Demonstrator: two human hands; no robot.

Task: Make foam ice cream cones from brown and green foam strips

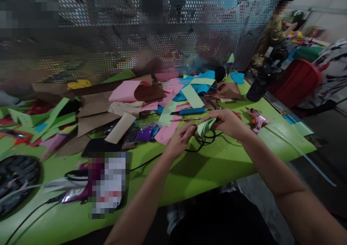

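Right of centre, I see left hand (181, 139) and right hand (230, 123) pinching a curled light-green sheet (205, 128); even pressure should protect its curve.

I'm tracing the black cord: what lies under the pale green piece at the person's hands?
Below the pale green piece, loops of black cord show on the green tabletop. Whatever the piece and the hands cover directly cannot be seen.
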